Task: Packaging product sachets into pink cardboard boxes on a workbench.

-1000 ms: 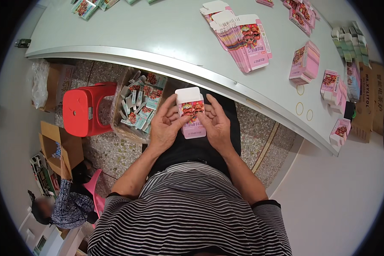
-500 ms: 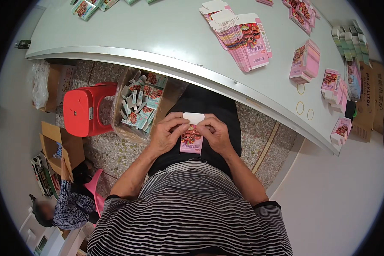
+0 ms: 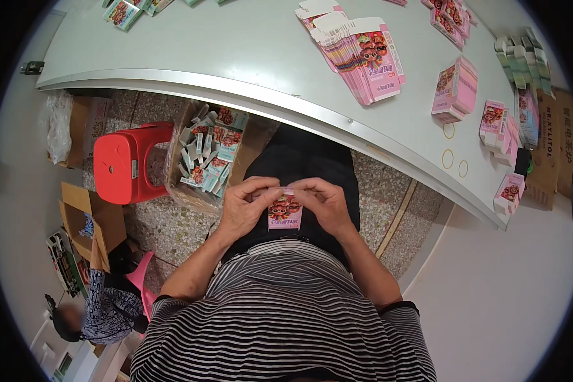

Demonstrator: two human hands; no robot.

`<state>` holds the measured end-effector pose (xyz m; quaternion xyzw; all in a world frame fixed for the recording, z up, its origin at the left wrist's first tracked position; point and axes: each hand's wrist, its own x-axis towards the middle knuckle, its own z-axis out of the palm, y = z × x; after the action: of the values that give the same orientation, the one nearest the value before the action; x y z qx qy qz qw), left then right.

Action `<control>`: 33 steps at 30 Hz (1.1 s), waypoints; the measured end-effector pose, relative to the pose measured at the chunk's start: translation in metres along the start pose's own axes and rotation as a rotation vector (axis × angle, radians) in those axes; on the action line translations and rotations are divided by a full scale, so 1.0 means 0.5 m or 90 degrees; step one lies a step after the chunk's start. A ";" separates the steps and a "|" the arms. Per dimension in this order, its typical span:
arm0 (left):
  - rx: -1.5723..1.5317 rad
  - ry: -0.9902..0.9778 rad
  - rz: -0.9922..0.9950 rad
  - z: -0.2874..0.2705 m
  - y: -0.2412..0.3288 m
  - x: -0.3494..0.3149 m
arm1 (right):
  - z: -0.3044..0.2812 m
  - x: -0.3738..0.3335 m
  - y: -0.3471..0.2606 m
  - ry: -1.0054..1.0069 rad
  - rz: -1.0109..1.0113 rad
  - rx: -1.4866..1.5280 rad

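Over my lap I hold a small pink carton [image 3: 285, 213] with cartoon figures on its front. My left hand [image 3: 249, 202] pinches its upper left corner between thumb and fingers. My right hand [image 3: 323, 202] grips the upper right corner the same way. Both thumbs press at the top edge, where the end flap is folded over and mostly hidden by my fingers. On the table beyond lies a fanned stack of flat pink cartons [image 3: 382, 67], their white flaps showing.
The white table [image 3: 235, 51] has a metal front edge. Bundled pink cartons [image 3: 455, 89] and rubber bands [image 3: 447, 159] lie at its right. Left of my legs are a cardboard box [image 3: 179, 159] of folded cartons and a red stool [image 3: 118, 167]. Another person [image 3: 108, 312] reaches into a box at lower left.
The white end flap that stood up above my fingers is now folded down at the carton's top. Both hands stay at the same place, with the fingers drawn over the edge.
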<state>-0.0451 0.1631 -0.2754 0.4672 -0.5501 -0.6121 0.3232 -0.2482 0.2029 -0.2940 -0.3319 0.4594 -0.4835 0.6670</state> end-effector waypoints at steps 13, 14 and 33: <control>-0.052 -0.024 -0.153 -0.009 0.006 0.003 | -0.007 0.006 0.001 -0.022 0.046 -0.051; -0.042 -0.026 -0.132 -0.009 0.003 0.002 | -0.009 0.005 0.003 -0.022 0.047 -0.051; -0.174 0.075 -0.050 -0.017 -0.040 0.004 | -0.046 0.051 -0.178 -0.062 -0.090 -0.381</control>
<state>-0.0358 0.1620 -0.2950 0.4751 -0.4233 -0.6648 0.3913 -0.2970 0.1508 -0.2309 -0.5675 0.5245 -0.3555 0.5259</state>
